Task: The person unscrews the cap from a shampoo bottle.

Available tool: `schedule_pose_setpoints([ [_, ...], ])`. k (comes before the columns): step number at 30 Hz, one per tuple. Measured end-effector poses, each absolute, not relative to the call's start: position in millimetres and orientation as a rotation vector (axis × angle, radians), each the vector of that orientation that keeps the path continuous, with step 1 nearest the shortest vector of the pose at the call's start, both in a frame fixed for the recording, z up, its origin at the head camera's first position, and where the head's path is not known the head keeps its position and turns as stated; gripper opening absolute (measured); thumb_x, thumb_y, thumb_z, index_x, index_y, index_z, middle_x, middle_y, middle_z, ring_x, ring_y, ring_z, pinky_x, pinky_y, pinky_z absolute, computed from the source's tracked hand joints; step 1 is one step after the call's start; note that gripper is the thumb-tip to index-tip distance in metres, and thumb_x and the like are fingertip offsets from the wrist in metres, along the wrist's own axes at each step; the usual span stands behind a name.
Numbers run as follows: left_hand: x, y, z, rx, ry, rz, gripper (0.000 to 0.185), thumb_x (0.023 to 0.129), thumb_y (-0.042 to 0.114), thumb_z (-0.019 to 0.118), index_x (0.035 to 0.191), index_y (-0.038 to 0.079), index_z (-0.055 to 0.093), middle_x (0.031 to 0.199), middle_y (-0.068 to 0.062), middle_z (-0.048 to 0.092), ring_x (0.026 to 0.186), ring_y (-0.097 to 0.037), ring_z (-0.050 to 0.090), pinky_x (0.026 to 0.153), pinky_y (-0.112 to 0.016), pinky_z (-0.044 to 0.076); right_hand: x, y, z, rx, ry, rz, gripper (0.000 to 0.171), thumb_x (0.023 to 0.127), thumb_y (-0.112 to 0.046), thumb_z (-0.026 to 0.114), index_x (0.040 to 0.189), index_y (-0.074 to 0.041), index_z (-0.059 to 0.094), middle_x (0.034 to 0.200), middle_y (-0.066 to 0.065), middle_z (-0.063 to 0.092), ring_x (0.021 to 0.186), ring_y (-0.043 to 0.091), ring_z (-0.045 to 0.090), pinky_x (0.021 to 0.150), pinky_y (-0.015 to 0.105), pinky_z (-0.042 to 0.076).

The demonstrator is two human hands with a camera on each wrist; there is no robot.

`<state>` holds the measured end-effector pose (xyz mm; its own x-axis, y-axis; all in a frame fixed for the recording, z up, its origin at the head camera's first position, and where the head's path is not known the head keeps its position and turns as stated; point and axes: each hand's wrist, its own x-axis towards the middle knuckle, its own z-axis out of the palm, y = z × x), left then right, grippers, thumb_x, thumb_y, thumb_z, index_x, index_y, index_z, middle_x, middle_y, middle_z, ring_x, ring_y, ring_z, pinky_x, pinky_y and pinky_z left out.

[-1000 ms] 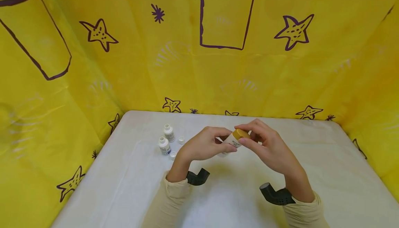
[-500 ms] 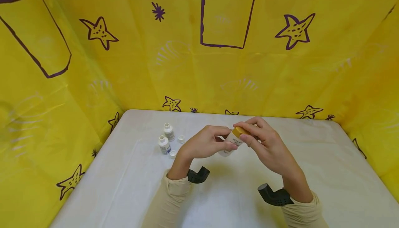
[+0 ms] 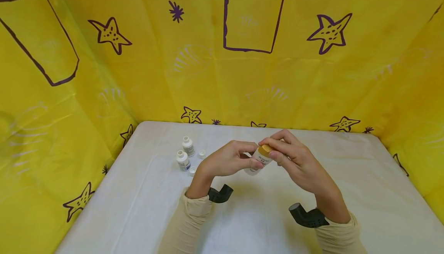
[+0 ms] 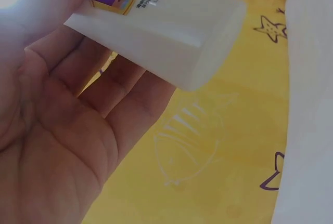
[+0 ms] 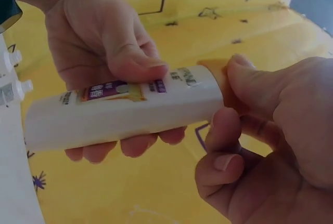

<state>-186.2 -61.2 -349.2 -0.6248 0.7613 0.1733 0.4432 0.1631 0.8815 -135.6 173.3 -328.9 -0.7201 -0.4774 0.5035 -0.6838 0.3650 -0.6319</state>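
A white bottle (image 5: 182,104) with a purple label and a yellow-orange cap (image 3: 265,149) is held tilted above the table, its cap end up and to the right. My left hand (image 3: 227,158) grips the bottle's body, thumb across the front and fingers beneath it, as the right wrist view shows. At the other end my right hand (image 3: 300,161) pinches the cap between thumb and fingers. The cap sits against the bottle's top. In the left wrist view the bottle's white base (image 4: 218,42) points away from the palm.
Two small white bottles (image 3: 183,160) stand uncapped at the left on the white table (image 3: 138,207). Two small white caps (image 3: 202,154) lie beside them. A yellow curtain (image 3: 215,80) with starfish drawings encloses the table's back and sides.
Both hands stay on the bottle above the same spot. The bottle and cap have turned slightly, and my right fingers have shifted over the cap.
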Motion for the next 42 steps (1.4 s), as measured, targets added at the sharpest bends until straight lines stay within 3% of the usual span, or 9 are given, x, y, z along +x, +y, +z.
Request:
schedule_pose_setpoints([
  [7, -186, -61, -350, 1.158, 2.146, 1.457, 0.018, 0.095, 0.019, 0.073, 0.112, 0.013, 0.072, 0.105, -0.002, 0.072, 0.086, -0.01, 0.066, 0.081, -0.027, 0.058, -137, 175, -330, 1.067, -2.407, 1.408, 0.036, 0.099, 0.002, 0.059, 0.128, -0.016, 0.068, 0.122, -0.004, 0.053, 0.094, 0.009, 0.054, 0.068, 0.024, 0.05],
  [14, -187, -60, -349, 1.097, 2.327, 1.52, 0.021, 0.09, 0.025, 0.08, 0.109, 0.02, 0.075, 0.097, 0.007, 0.075, 0.089, -0.011, 0.069, 0.085, -0.031, 0.059, -135, 165, -329, 0.816, -2.406, 1.375, 0.035, 0.097, -0.005, 0.066, 0.128, -0.02, 0.067, 0.106, -0.006, 0.058, 0.065, 0.009, 0.048, 0.058, 0.025, 0.043],
  [17, -187, -59, -349, 1.083, 2.372, 1.537, 0.022, 0.089, 0.025, 0.08, 0.11, 0.021, 0.075, 0.098, 0.008, 0.075, 0.091, -0.009, 0.069, 0.088, -0.032, 0.059, -133, 161, -328, 0.689, -2.397, 1.353, 0.033, 0.094, -0.007, 0.072, 0.124, -0.018, 0.068, 0.098, -0.005, 0.058, 0.06, 0.011, 0.046, 0.054, 0.025, 0.041],
  [25, -185, -55, -349, 1.111, 2.381, 1.503, 0.019, 0.084, 0.03, 0.085, 0.097, 0.022, 0.073, 0.088, 0.01, 0.071, 0.082, -0.008, 0.064, 0.083, -0.026, 0.059, -130, 148, -329, 0.508, -2.4, 1.349, 0.031, 0.085, -0.016, 0.084, 0.113, -0.018, 0.07, 0.094, -0.001, 0.059, 0.06, 0.01, 0.048, 0.051, 0.024, 0.043],
  [34, -183, -53, -350, 1.101, 2.47, 1.432, 0.021, 0.082, 0.032, 0.087, 0.092, 0.02, 0.072, 0.08, 0.012, 0.069, 0.075, -0.007, 0.061, 0.071, -0.023, 0.056, -127, 142, -331, 0.308, -2.451, 1.222, 0.03, 0.086, -0.03, 0.083, 0.109, -0.015, 0.072, 0.099, -0.001, 0.065, 0.063, 0.011, 0.048, 0.053, 0.023, 0.043],
  [42, -182, -54, -347, 1.106, 2.521, 1.38, 0.02, 0.082, 0.032, 0.087, 0.091, 0.024, 0.071, 0.081, 0.016, 0.072, 0.074, -0.003, 0.063, 0.064, -0.022, 0.052, -126, 143, -331, 0.335, -2.382, 1.213, 0.031, 0.083, -0.024, 0.086, 0.111, -0.016, 0.076, 0.088, -0.003, 0.064, 0.062, 0.009, 0.045, 0.052, 0.021, 0.038],
])
